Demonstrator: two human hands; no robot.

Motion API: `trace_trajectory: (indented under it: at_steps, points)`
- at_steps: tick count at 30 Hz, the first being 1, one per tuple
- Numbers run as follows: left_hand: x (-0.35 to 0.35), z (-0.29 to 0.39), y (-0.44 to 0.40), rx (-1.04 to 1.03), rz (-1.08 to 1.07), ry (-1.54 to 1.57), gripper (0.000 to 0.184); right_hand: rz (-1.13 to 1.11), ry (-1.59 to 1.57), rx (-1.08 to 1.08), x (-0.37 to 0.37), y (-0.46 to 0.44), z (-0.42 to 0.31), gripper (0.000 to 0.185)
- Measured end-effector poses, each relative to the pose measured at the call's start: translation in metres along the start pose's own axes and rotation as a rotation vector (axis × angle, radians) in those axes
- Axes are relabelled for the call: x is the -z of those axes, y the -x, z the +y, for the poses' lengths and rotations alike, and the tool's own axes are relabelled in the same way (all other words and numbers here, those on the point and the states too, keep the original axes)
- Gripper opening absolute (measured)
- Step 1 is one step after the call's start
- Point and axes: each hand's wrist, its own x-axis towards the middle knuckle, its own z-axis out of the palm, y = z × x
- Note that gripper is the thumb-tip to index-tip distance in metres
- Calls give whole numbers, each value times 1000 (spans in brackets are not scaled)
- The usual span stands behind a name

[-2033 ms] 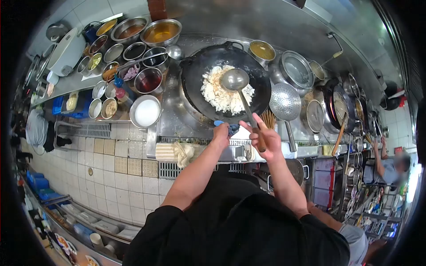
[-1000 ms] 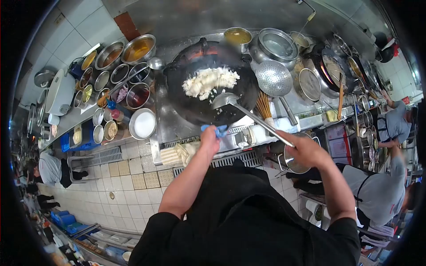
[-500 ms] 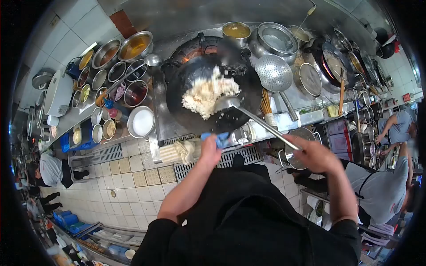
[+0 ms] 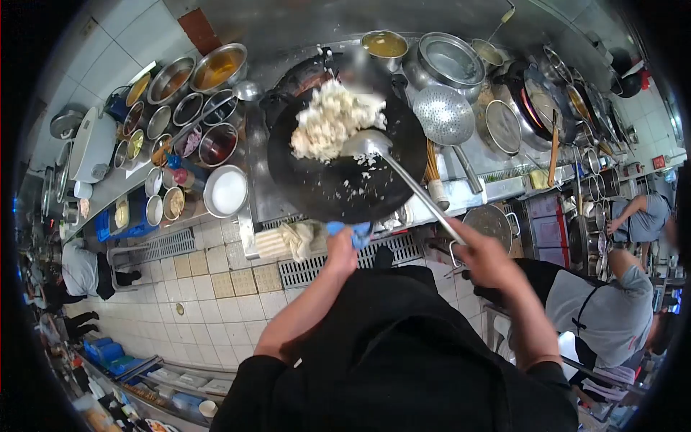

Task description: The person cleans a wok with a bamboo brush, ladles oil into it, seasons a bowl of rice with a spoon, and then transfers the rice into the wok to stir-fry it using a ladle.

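Observation:
A black wok sits at the burner, tilted, with a mass of fried rice in its far half. Loose grains are scattered on the bare near side. My left hand is closed on a folded blue cloth at the wok's near rim; any handle under the cloth is hidden. My right hand grips the end of a long metal ladle. The ladle's bowl rests against the near side of the rice, inside the wok.
Left of the wok stand metal bowls of sauces and a white-filled bowl. A perforated strainer and a bamboo brush lie to the right. A striped cloth hangs at the counter's front edge. A co-worker in grey is at the right.
The rice has shifted to the wok's far side, baring the near side. The wok is tipped differently. My right hand has moved slightly left and down with the ladle.

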Motion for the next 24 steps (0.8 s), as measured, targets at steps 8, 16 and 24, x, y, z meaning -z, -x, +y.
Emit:
trace_trajectory:
  at_steps: [8,16,24]
  points:
    - [-66,76,-51,74,61,34,20,-96,196,-75,1,-58,-30,51]
    - [-14,10,30,-21,-14,-5,36,21,-83,-59,-42,-4,19,54]
    - [-64,79,-51,69,28,0,24,-21,186,120,-8,-73,-7,49]
